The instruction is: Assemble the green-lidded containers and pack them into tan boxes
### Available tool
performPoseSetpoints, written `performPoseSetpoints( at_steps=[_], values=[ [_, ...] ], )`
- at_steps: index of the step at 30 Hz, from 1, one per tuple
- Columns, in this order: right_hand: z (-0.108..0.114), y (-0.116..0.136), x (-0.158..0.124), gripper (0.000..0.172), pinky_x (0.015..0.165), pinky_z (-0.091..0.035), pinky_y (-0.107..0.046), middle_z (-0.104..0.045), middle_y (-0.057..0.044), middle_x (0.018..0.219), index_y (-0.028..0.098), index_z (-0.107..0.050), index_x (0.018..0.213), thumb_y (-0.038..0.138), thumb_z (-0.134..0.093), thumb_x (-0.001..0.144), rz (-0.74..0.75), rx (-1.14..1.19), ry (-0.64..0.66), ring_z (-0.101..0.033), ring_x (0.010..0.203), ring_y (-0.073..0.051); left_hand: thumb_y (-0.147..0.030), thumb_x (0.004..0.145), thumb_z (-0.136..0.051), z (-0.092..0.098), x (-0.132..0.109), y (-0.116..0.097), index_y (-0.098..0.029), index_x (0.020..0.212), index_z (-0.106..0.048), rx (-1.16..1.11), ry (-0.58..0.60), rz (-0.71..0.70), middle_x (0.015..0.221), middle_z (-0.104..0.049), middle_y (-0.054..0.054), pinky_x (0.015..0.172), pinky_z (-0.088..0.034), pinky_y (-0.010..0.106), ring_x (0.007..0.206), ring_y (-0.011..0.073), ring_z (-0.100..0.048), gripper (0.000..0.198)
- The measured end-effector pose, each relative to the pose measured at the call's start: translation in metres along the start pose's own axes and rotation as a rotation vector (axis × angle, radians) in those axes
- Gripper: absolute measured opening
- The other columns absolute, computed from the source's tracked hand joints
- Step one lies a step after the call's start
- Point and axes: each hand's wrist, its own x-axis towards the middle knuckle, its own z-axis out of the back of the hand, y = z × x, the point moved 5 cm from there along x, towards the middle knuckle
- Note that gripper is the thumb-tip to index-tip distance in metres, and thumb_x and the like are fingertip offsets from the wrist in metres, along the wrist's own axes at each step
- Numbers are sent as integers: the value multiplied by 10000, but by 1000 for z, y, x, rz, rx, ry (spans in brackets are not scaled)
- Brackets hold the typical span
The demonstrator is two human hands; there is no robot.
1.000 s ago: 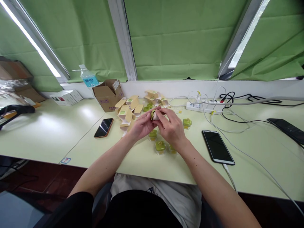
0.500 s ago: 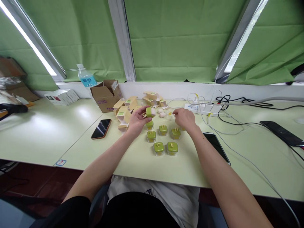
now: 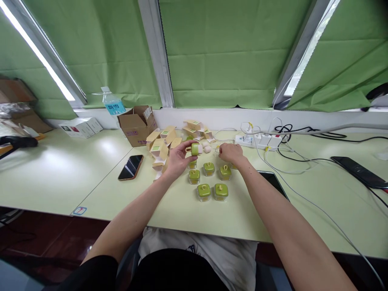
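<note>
My left hand [image 3: 178,159] pinches a green lid [image 3: 194,149] turned on its side, its loop handle toward my fingers. A pale pink plug [image 3: 200,148] sticks out of the lid's other side. My right hand [image 3: 230,153] is closed, fingertips down, at a small clear container [image 3: 217,151] that it partly covers; what lies between the fingers is hidden. Nearer to me stand several square clear jars with green lids, among them one jar [image 3: 204,192] at the front left and another jar [image 3: 221,192] beside it. Loose pale pink pieces [image 3: 207,149] lie between my hands.
Opened small paper boxes [image 3: 159,148] lie piled left of my left hand, near a cardboard box [image 3: 138,126] and a water bottle [image 3: 112,103]. A phone [image 3: 131,167] rests at left, a tablet [image 3: 273,182] under my right forearm. Cables run from a power strip [image 3: 257,141].
My left hand has shifted slightly right and down with the green lid. My right hand has moved slightly left, closer over the clear container. The view has shifted a little.
</note>
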Motion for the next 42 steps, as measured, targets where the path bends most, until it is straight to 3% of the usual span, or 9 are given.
performPoseSetpoints(
  at_steps=[5,7,10,14,18,23,29,36,42],
  values=[
    [15,-6,-23,160,953,-565,-370,-798,-174,1245,179,-724,1113,218,-642,982,63,241,-120,-755,1166,-277,-161,650,-1014,-3,-3,-6,-223,1146,-864,-6,-9,-32,1259,-823,91,1058,-549,402,1216,281,-719,522],
    [20,-4,-35,211,926,-603,-356,-772,-143,1281,205,-653,1132,276,-687,936,171,609,-214,-765,1163,-258,-149,663,-1006,-4,-5,-8,-230,1177,-864,-12,-7,-43,1275,-823,92,1048,-547,399,1215,280,-721,539],
    [23,3,-52,495,897,-646,-398,-761,-96,1241,249,-588,1141,383,-873,759,394,1195,-266,-772,1143,-276,-166,690,-1002,-5,-6,-12,-255,1213,-861,-10,-7,-79,1292,-829,83,1033,-557,391,1192,268,-729,549],
    [23,16,-68,768,908,-656,-414,-806,-106,1249,276,-589,1298,497,-992,684,473,1416,-170,-775,1171,-290,-222,713,-1016,-4,-7,-16,-278,1232,-860,24,-18,-138,1301,-836,80,1025,-564,390,1208,273,-731,544],
    [21,28,-77,790,1029,-646,-463,-855,-96,1238,289,-580,1334,538,-1019,726,445,1526,-32,-810,1142,-278,-213,733,-1014,-5,-7,-17,-272,1231,-868,42,-13,-162,1303,-839,87,1049,-564,409,1231,286,-736,522],
    [17,39,-80,799,1018,-644,-432,-876,-58,1159,301,-590,1314,504,-1064,704,427,1577,109,-825,1078,-255,-197,765,-1001,-5,-7,-15,-276,1280,-859,65,43,-212,1321,-845,80,1104,-574,417,1264,282,-753,541],
    [20,50,-85,772,976,-632,-414,-875,-40,1120,325,-615,1316,554,-1053,723,450,1585,108,-821,1039,-265,-202,845,-947,-5,-10,-11,-299,1355,-838,184,138,-224,1407,-822,84,1204,-549,461,1378,307,-727,531],
    [15,51,-83,801,984,-645,-429,-874,-36,1106,320,-622,1256,540,-1090,645,385,1615,27,-827,1040,-273,-227,872,-936,-5,-11,-13,-320,1383,-830,236,163,-235,1388,-822,79,1163,-571,460,1300,293,-742,530],
    [13,50,-87,785,1023,-644,-457,-878,-41,1068,304,-629,1283,562,-1065,683,383,1620,58,-837,1019,-274,-251,875,-944,-5,-11,-16,-317,1401,-820,307,200,-238,1408,-812,89,1192,-572,465,1343,298,-728,545]
  ],
)
